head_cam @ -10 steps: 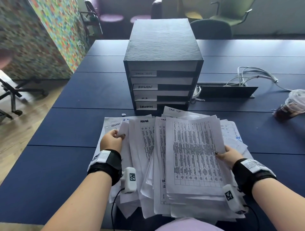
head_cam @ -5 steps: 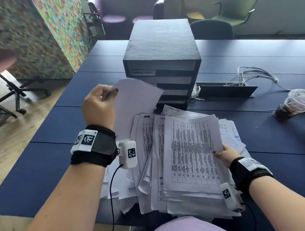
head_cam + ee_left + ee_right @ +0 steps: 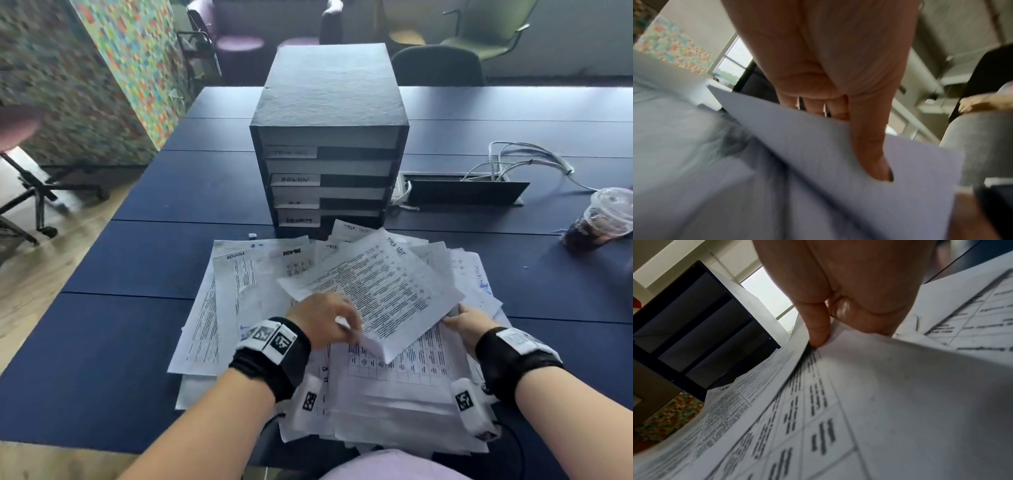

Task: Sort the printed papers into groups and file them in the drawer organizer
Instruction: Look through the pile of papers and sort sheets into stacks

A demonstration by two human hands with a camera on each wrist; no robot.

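Dark blue table [image 3: 102, 342]: at its near edge, printed papers [image 3: 394, 383] lie heaped. Left hand [image 3: 322, 320] and right hand [image 3: 467, 323] each pinch a corner of the top sheet [image 3: 376, 287]; light, floppy, slippery, best held at opposite edges. Beyond stands the drawer organizer [image 3: 329, 144].

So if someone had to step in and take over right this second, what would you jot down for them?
Left hand: pinching the near corner of the top sheet, thumb under it in the left wrist view.
Right hand: gripping the same sheet's right edge. The sheet is tilted, lifted off the pile.
Things: papers lie fanned out on the table in front of the organizer. The sheet's handwritten heading seems to match the top drawer's label; both are blurred.
Done: nothing visibly filed; all the drawers are shut.
Left: read each heading, group the sheets, file them by label.
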